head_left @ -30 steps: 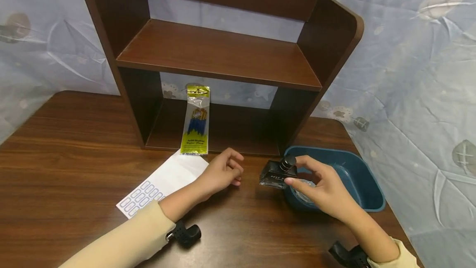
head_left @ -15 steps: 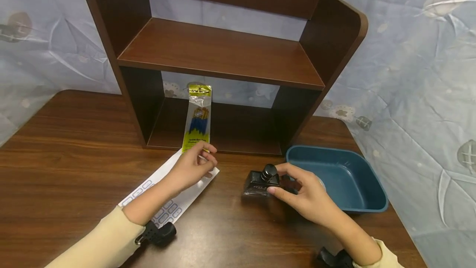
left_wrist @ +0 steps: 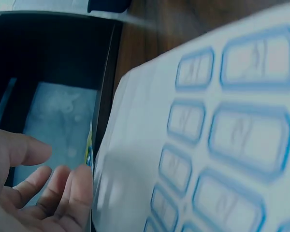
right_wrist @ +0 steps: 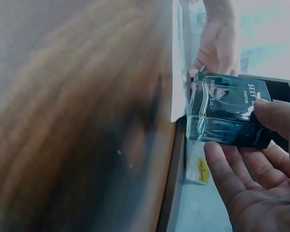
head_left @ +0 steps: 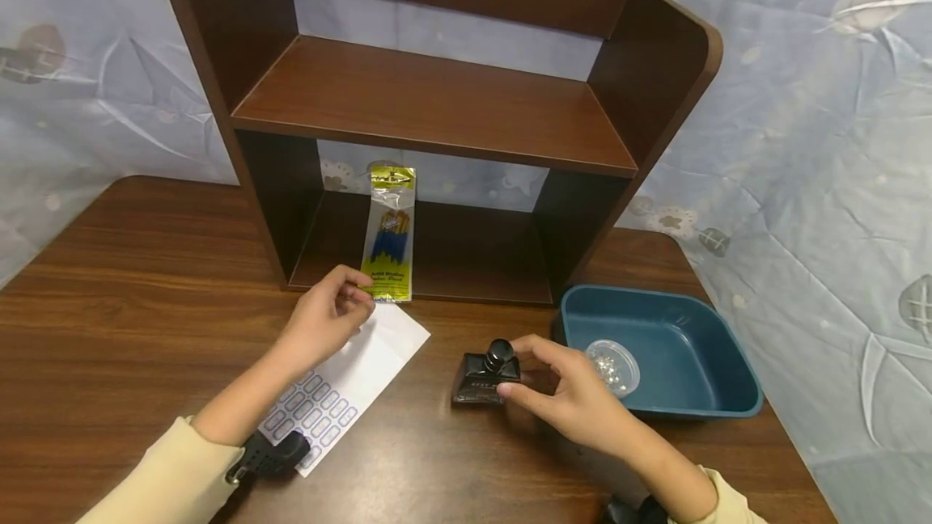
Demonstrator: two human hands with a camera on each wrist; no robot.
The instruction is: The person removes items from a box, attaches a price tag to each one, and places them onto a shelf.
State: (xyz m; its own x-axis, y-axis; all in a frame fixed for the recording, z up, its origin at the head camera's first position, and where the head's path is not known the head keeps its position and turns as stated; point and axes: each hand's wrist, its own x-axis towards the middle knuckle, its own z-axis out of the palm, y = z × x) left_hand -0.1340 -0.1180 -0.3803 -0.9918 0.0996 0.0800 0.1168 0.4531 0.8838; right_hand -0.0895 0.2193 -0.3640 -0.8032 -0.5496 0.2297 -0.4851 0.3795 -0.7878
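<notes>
My right hand (head_left: pixel 575 390) pinches a dark glass perfume bottle (head_left: pixel 480 382) with a round black cap, thumb on its lettered face. The right wrist view shows the bottle (right_wrist: pixel 227 108) between thumb and fingers, its thick clear base pointing away from the palm. Over the white label sheet (head_left: pixel 382 346) hovers my left hand (head_left: pixel 324 318), fingers loosely bent and holding nothing. That sheet carries rows of blue-framed labels and lies on the table. Just past the left fingertips, a yellow-and-clear pack of artist brushes (head_left: pixel 389 237) leans upright at the shelf's lower opening.
A brown two-tier wooden shelf (head_left: pixel 437 107) stands at the back of the table. To the right sits a blue plastic basin (head_left: pixel 662 346), with a small round clear tub (head_left: pixel 615 366) of shiny bits in it. Patterned cloth (head_left: pixel 823 184) hangs behind and to the right.
My left hand has moved left across the label sheet, uncovering more of it. The right hand has carried the perfume bottle left and toward me, away from the basin.
</notes>
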